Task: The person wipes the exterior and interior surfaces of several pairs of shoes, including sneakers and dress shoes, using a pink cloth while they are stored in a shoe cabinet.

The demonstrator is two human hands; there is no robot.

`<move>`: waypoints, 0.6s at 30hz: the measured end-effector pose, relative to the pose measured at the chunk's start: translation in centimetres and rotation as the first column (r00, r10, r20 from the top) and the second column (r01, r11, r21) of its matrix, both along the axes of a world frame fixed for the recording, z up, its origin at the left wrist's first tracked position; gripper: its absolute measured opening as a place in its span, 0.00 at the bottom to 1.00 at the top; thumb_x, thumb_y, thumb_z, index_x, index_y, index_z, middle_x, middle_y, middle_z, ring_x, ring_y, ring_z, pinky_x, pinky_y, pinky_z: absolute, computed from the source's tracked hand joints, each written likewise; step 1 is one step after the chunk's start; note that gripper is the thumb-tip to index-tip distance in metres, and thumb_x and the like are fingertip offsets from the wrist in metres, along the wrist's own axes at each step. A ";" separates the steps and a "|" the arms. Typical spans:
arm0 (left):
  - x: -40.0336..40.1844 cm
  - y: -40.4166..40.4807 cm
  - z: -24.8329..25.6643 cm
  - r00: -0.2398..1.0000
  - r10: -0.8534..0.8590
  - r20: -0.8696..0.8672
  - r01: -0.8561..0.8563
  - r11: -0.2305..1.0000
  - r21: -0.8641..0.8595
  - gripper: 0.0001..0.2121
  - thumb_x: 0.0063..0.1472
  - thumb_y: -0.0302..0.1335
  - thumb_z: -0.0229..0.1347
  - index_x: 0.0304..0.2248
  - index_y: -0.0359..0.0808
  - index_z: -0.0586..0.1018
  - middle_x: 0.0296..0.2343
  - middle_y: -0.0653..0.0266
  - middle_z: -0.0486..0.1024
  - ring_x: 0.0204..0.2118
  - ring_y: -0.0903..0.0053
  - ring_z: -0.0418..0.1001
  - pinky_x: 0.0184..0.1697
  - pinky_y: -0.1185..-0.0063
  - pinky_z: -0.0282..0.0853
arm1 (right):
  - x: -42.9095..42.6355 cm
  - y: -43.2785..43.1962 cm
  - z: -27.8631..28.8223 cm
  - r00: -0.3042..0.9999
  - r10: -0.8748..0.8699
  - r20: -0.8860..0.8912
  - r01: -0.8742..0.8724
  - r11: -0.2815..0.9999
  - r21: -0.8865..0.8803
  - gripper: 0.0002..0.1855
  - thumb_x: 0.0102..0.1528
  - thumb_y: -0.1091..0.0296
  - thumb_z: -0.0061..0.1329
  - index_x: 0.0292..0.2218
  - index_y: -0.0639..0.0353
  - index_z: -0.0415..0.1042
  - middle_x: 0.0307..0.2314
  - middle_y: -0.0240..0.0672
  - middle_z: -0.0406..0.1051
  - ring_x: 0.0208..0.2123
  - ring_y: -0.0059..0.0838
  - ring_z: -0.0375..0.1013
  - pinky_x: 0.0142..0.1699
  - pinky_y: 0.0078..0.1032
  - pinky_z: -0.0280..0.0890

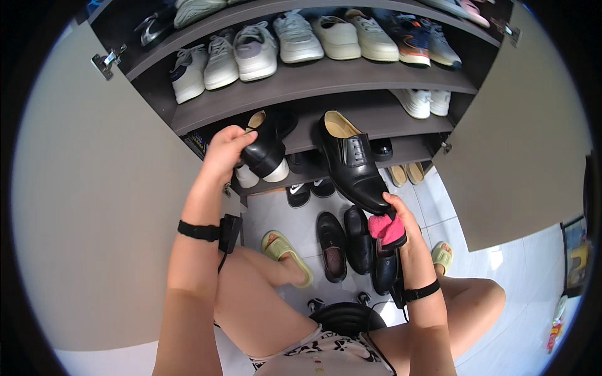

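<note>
My left hand (226,149) grips a black leather shoe (264,149) by its heel, its toe pointing into the cabinet at the left end of a lower shelf. A black leather lace-up dress shoe (350,157) with a tan insole is in my right hand (403,214), pinched at the toe, with its heel toward the shelves. Bunched in that same hand is a pink cloth (388,229) with a dark edge. My right fingers are partly hidden behind the shoe and the cloth.
The shoe cabinet (282,96) has both doors (108,188) swung wide. White sneakers (301,37) line an upper shelf. Black slip-on shoes (331,246) and black slides (298,193) are on the tiled floor. A wheeled stool (348,316) is beneath me.
</note>
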State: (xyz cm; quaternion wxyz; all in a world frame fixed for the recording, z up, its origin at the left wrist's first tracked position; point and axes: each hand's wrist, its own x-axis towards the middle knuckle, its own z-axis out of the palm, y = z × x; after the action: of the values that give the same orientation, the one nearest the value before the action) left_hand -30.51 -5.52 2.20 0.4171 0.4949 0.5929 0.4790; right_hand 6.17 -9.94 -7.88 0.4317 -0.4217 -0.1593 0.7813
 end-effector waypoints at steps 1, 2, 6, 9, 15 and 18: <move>0.4 -0.7 0.8 0.992 -0.037 0.117 0.041 0.999 -0.030 0.10 0.57 0.31 0.56 0.21 0.42 0.68 0.17 0.78 0.67 0.18 0.92 0.61 0.20 0.89 0.54 | 0.9 -0.5 -0.2 0.999 -0.033 0.028 0.033 0.999 0.021 0.19 0.49 0.58 0.54 0.38 0.62 0.70 0.29 0.36 0.73 0.27 0.30 0.73 0.34 0.25 0.68; 1.0 -1.2 1.5 0.974 -0.045 0.223 0.054 0.998 -0.031 0.09 0.57 0.31 0.56 0.23 0.42 0.70 0.18 0.77 0.69 0.18 0.91 0.64 0.20 0.89 0.59 | 1.5 -1.1 -0.3 0.999 -0.045 0.020 0.045 0.999 0.015 0.19 0.49 0.58 0.54 0.38 0.62 0.70 0.29 0.36 0.73 0.27 0.30 0.73 0.34 0.25 0.68; 1.0 -2.0 1.4 0.891 -0.037 0.452 0.060 0.998 -0.036 0.08 0.58 0.28 0.55 0.22 0.40 0.71 0.17 0.75 0.68 0.14 0.92 0.60 0.17 0.90 0.56 | 2.9 -3.1 -0.3 0.996 -0.073 0.041 0.072 0.997 0.023 0.21 0.49 0.58 0.53 0.39 0.65 0.69 0.31 0.37 0.73 0.30 0.31 0.73 0.38 0.25 0.68; 2.7 -2.6 1.3 0.869 -0.059 0.491 0.094 0.995 -0.046 0.08 0.57 0.27 0.55 0.22 0.40 0.71 0.17 0.75 0.68 0.15 0.91 0.62 0.18 0.90 0.56 | 4.3 -4.8 -0.5 0.990 -0.136 0.041 0.134 0.990 0.039 0.22 0.49 0.59 0.53 0.40 0.68 0.69 0.32 0.40 0.73 0.31 0.32 0.73 0.40 0.26 0.68; 7.0 -3.8 1.2 0.946 -0.090 0.312 0.129 0.986 -0.106 0.09 0.55 0.29 0.58 0.21 0.40 0.72 0.16 0.75 0.68 0.16 0.91 0.62 0.18 0.89 0.55 | 8.5 -6.3 -3.7 0.970 -0.164 0.179 0.174 0.984 -0.041 0.20 0.48 0.60 0.54 0.37 0.68 0.70 0.29 0.39 0.73 0.28 0.32 0.73 0.36 0.26 0.68; 8.3 -3.3 -1.5 0.962 -0.254 -0.095 0.235 0.956 -0.175 0.10 0.51 0.30 0.61 0.20 0.38 0.72 0.17 0.75 0.68 0.18 0.88 0.63 0.19 0.87 0.56 | 9.9 -6.6 -6.7 0.965 -0.150 0.215 0.176 0.979 -0.107 0.20 0.47 0.56 0.55 0.37 0.61 0.69 0.26 0.33 0.71 0.25 0.29 0.71 0.32 0.25 0.67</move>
State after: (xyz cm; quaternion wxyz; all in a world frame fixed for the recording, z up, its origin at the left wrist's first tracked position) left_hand -22.25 -8.81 0.71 0.4768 0.5562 0.5873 0.3441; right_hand 16.05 -16.58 -14.60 0.4483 -0.5382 -0.1185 0.7038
